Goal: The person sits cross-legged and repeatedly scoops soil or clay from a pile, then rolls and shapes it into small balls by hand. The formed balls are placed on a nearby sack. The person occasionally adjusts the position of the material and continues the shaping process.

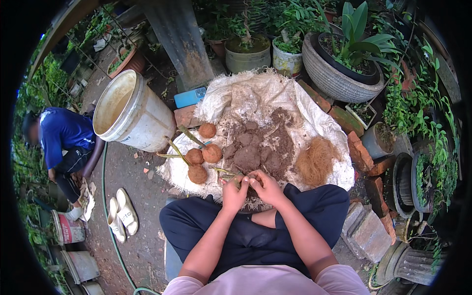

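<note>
My left hand (235, 192) and my right hand (266, 187) meet above the near edge of a white woven sack (337, 132). Their fingertips pinch together around a small green plant stem, mostly hidden by the fingers. More thin green stems (222, 170) show just beyond my left hand. Dark, clumped soil (248, 152) is heaped on the sack ahead of both hands. To its left are several round balls wrapped in brown fibre (197, 174), some with thick green stems (178, 151) sticking out. A loose tuft of brown fibre (317, 161) lies to the right.
A large white bucket (152, 120) leans at the left, near a blue phone (190, 98) on a brick. Potted plants (344, 73) and loose bricks (360, 151) border the sack. Pale sandals (127, 212) and a green hose (109, 211) lie left. Another person (68, 132) crouches farther left.
</note>
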The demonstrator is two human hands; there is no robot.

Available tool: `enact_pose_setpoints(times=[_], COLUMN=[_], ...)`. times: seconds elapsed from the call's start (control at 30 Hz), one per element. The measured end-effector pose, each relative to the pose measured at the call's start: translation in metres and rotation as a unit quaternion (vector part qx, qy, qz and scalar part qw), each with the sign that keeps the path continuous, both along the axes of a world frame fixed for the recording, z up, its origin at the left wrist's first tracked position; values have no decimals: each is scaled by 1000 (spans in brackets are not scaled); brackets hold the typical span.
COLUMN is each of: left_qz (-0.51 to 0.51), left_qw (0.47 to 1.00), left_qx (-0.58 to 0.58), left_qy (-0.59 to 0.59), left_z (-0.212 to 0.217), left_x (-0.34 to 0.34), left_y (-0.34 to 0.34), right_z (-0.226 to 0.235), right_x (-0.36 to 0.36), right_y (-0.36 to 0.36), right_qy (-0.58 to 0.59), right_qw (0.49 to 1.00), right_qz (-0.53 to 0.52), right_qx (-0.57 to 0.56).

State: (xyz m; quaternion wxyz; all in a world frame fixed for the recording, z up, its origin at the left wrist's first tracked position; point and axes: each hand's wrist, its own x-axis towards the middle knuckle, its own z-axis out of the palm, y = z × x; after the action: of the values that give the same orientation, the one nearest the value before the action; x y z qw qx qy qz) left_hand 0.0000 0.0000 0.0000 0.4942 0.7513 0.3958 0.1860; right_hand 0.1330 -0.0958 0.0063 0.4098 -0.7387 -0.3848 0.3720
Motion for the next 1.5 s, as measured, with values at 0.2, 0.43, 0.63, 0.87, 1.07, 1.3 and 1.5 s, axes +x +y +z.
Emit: enact_pose_setpoints(times=[0.2, 0.43, 0.63, 0.87, 1.07, 1.3, 1.5], left_qz=[26, 20, 37, 37, 5, 100, 83], left_qw=[997, 995, 984, 998, 996, 981, 988], left_qx=[72, 40, 78, 5, 55, -147, -114], left_qy=[17, 93, 158, 51, 66, -80, -66], left_z=[-5, -17, -23, -27, -28, -21, 8], left_x=[5, 0, 2, -4, -6, -6, 21], left_y=[-6, 1, 6, 13, 7, 8, 29], right_z=[-3, 8, 17, 22, 12, 15, 16], right_x=[-2, -4, -6, 15, 18, 14, 21], right_y=[-3, -1, -2, -15, -11, -7, -6], right_qy=[-105, -170, -181, -97, -87, -122, -71], right_qw=[991, 982, 979, 991, 993, 989, 988], right_qz=[33, 65, 70, -67, -71, -67, -51], right_qx=[77, 48, 58, 63, 23, 44, 126])
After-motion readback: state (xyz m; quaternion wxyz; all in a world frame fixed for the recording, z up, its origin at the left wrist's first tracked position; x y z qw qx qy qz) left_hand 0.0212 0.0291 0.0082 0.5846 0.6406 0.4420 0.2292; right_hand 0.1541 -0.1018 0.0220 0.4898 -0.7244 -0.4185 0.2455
